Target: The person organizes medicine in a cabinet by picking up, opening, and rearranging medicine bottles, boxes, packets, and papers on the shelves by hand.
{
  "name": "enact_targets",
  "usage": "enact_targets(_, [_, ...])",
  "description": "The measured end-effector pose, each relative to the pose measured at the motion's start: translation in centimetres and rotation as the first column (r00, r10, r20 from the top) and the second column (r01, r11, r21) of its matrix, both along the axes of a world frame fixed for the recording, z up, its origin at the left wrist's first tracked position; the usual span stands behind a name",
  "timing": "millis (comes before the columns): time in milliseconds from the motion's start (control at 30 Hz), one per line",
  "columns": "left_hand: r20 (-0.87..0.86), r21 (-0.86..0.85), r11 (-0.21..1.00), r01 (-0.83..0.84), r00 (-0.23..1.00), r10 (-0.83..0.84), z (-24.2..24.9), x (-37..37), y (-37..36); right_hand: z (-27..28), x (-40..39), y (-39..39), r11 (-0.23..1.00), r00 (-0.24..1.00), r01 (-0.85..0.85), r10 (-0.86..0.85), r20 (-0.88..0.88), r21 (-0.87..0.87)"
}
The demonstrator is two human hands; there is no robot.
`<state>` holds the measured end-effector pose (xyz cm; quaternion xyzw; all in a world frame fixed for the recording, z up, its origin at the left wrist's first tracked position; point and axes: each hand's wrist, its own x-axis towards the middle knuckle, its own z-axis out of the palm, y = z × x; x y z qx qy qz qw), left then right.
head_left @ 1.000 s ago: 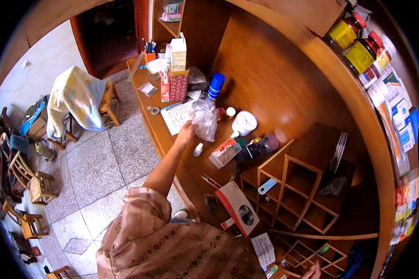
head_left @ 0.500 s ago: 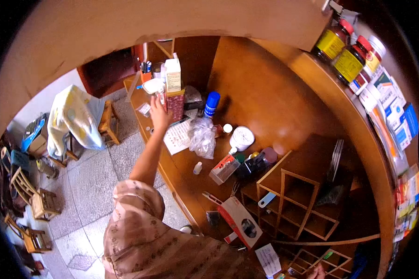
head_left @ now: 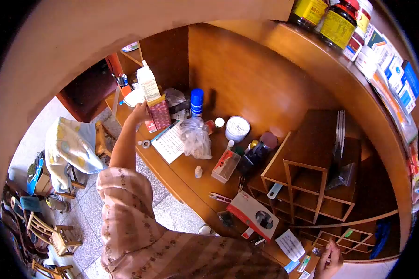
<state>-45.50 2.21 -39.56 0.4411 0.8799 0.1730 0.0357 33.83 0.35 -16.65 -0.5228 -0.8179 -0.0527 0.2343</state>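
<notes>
My left hand (head_left: 138, 114) reaches to the far left end of the wooden desk, fingers curled together. Its fingertips are beside a white dish (head_left: 134, 98) and a patterned pink box (head_left: 160, 114); what they hold, if anything, is hidden. On that box stands a white carton (head_left: 148, 86). A small red box (head_left: 151, 126) shows just under the hand. At lower right, my right hand (head_left: 329, 261) is closed, thumb and fingers pressed together; I cannot make out anything in it. Near it lie a white printed paper (head_left: 290, 245) and a small wooden lattice rack (head_left: 358, 239).
A crumpled plastic bag (head_left: 196, 139), a printed sheet (head_left: 169, 143), a blue spray can (head_left: 197, 102) and a white tub (head_left: 237, 128) stand or lie along the desk. A wooden rack (head_left: 307, 186) is at right. Bottles (head_left: 337, 25) line the shelf above.
The view has shifted. My left hand's fingers, spread half a second ago, are now curled together beside the dish and pink box. More of my right hand shows.
</notes>
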Motion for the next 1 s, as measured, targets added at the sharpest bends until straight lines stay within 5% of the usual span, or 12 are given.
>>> enact_targets(233, [-0.041,-0.233,0.970,-0.062,0.998,0.054,6.9,5.9,-1.7,-1.0,0.1,0.1,1.000,0.998,0.002,-0.002,-0.057,0.001])
enact_targets(367, [-0.127,0.033,0.958,-0.284,0.950,0.286,7.9,7.3,-5.3,-1.1,0.7,0.2,1.000,1.000,-0.021,0.021,-0.016,0.010])
enact_targets(433, [-0.083,0.255,0.966,0.032,0.996,-0.011,11.7,11.0,-8.5,-1.4,1.0,0.7,0.984,0.987,-0.154,0.156,-0.026,0.088])
enact_targets(533, [0.106,0.263,0.956,0.127,0.982,-0.159,19.0,19.9,-12.3,-0.5,-0.3,1.2,0.947,0.938,-0.308,0.319,-0.134,0.094])
enact_targets(567, [0.285,0.369,0.908,0.198,0.906,-0.313,20.7,22.6,-13.3,-0.7,-0.3,1.2,0.944,0.936,-0.314,0.326,-0.136,0.102])
enact_targets(600, [0.427,0.484,0.841,0.242,0.774,-0.469,22.4,24.6,-14.1,-1.3,-0.2,1.4,0.936,0.904,-0.334,0.285,-0.319,-0.110])
enact_targets(667, [0.237,0.444,0.675,0.590,0.649,-0.723,26.0,27.9,-15.1,-0.7,-2.4,0.3,0.854,0.787,-0.422,0.178,-0.591,-0.304])
enact_targets(700, [0.141,0.400,0.550,0.733,0.544,-0.827,27.6,29.7,-14.8,-1.4,-1.5,1.0,0.729,0.801,-0.520,0.236,-0.549,-0.445])
enact_targets(833, [0.149,0.431,0.090,0.898,0.027,-0.988,30.7,36.5,-11.6,0.1,-6.6,2.4,0.263,0.469,-0.882,0.561,-0.682,-0.391])
enact_targets(900, [0.224,0.450,0.013,0.893,-0.099,-0.970,31.4,40.0,-9.9,-0.6,-8.2,2.6,0.049,0.335,-0.928,0.541,-0.772,-0.369])
enact_targets(967, [0.264,0.435,-0.015,0.900,-0.143,-0.954,32.1,42.3,-8.6,-1.5,-9.7,1.4,-0.229,0.110,-0.959,0.236,-0.965,-0.165])
enact_targets(1000, [0.311,0.413,-0.009,0.911,-0.150,-0.938,32.3,43.3,-8.1,-1.0,-9.8,0.6,-0.201,0.158,-0.958,0.221,-0.962,-0.204])
